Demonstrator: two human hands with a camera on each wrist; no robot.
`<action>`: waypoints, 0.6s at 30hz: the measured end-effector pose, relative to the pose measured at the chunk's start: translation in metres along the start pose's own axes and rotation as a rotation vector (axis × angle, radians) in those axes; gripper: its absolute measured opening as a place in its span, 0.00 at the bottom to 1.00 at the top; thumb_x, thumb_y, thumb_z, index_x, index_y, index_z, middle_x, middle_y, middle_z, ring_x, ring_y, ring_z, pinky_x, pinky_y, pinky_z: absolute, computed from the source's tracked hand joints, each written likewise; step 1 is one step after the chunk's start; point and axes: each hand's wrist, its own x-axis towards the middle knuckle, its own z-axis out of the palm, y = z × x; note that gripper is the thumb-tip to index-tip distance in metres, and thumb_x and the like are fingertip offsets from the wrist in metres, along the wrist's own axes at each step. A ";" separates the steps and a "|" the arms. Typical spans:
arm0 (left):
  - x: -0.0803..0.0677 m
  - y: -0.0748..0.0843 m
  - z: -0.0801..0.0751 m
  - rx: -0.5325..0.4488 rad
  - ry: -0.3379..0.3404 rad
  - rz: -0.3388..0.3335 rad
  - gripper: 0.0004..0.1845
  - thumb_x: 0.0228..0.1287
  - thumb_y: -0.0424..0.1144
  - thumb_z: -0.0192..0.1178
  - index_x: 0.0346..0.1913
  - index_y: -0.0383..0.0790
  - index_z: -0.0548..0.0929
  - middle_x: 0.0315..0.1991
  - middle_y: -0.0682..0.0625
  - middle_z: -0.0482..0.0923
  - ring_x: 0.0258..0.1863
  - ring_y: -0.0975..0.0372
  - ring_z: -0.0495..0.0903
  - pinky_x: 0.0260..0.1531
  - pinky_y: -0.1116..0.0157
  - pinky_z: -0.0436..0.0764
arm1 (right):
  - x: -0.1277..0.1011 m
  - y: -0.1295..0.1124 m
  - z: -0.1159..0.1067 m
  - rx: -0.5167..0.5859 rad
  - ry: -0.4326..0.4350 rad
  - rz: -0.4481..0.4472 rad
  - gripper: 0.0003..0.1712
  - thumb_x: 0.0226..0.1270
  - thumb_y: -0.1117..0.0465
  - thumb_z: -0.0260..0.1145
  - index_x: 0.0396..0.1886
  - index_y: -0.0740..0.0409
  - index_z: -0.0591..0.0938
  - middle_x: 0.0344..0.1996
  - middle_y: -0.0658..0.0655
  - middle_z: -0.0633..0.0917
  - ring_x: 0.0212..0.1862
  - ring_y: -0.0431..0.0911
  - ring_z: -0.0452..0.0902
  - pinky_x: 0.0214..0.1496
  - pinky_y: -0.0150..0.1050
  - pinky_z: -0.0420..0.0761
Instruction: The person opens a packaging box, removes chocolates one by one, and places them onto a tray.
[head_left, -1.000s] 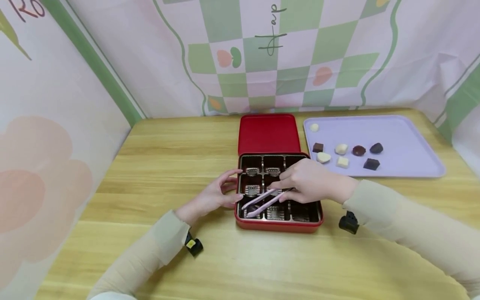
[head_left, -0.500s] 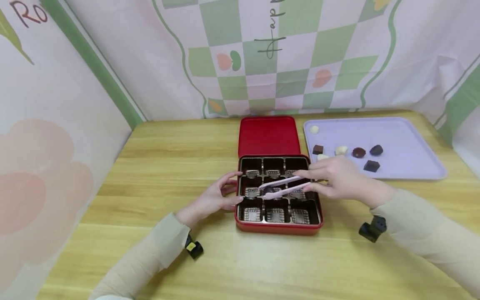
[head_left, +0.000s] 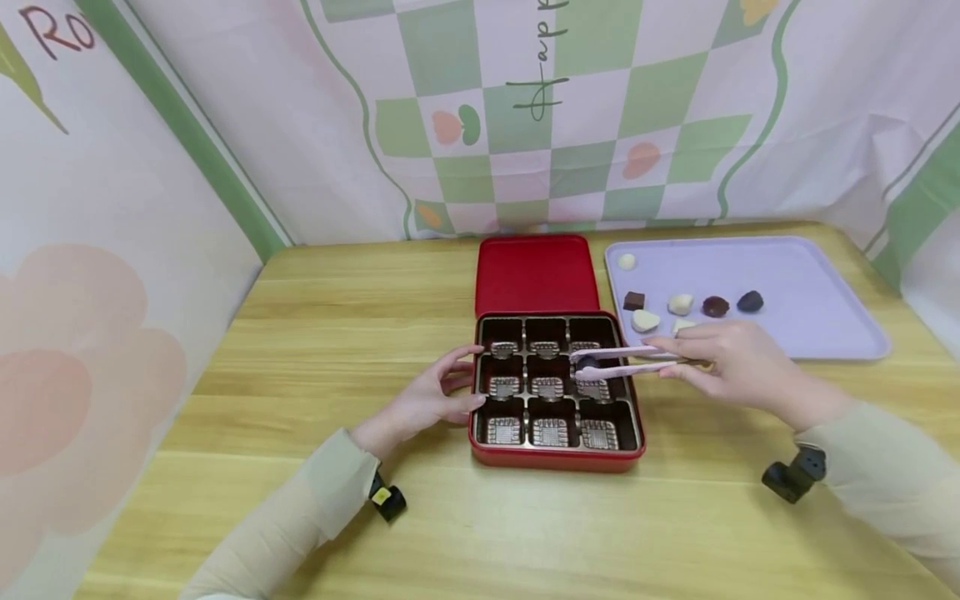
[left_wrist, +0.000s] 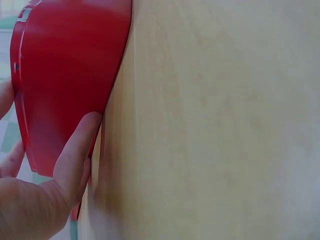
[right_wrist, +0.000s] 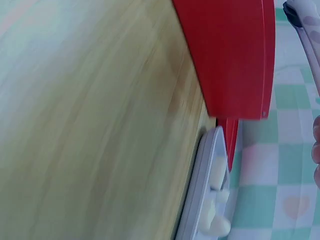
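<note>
A red box (head_left: 557, 457) with a brown nine-cell insert sits mid-table; its cells show ribbed bottoms. My left hand (head_left: 431, 398) rests against the box's left wall, and in the left wrist view the thumb (left_wrist: 72, 160) touches the red wall (left_wrist: 60, 75). My right hand (head_left: 731, 360) pinches pink tongs (head_left: 630, 362) that point left over the box's right column. The tong tips hold a dark chocolate (head_left: 587, 363) just above the insert. In the right wrist view the tong tip (right_wrist: 304, 22) shows beside the box (right_wrist: 230, 55).
The red lid (head_left: 536, 273) lies flat behind the box. A lilac tray (head_left: 810, 283) at the right holds several white and dark chocolates (head_left: 645, 319); its rim (right_wrist: 197, 195) lies close to the box. Printed cloth walls close the back and left.
The tongs rose from the front-left cell with a dark chocolate and moved right across the box. My right hand drew back toward the tray. The left hand stayed put.
</note>
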 end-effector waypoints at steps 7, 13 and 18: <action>0.002 -0.003 -0.001 0.001 -0.003 0.000 0.38 0.59 0.26 0.61 0.70 0.50 0.60 0.66 0.37 0.61 0.66 0.46 0.62 0.43 0.55 0.85 | -0.025 0.012 -0.012 -0.065 0.010 0.070 0.35 0.68 0.33 0.48 0.40 0.56 0.87 0.16 0.42 0.76 0.18 0.31 0.61 0.16 0.29 0.66; 0.001 -0.002 -0.001 0.004 0.004 0.004 0.38 0.59 0.25 0.61 0.71 0.49 0.60 0.66 0.37 0.61 0.66 0.46 0.63 0.43 0.55 0.85 | -0.047 0.024 -0.024 -0.142 0.026 0.162 0.34 0.67 0.31 0.45 0.44 0.48 0.87 0.19 0.49 0.83 0.17 0.41 0.71 0.19 0.37 0.71; 0.000 -0.001 0.000 0.009 0.009 -0.003 0.38 0.59 0.25 0.61 0.70 0.50 0.60 0.66 0.38 0.61 0.65 0.47 0.63 0.43 0.55 0.85 | -0.066 0.040 -0.030 -0.152 0.108 0.197 0.33 0.64 0.30 0.48 0.43 0.46 0.88 0.22 0.55 0.86 0.21 0.47 0.77 0.23 0.36 0.73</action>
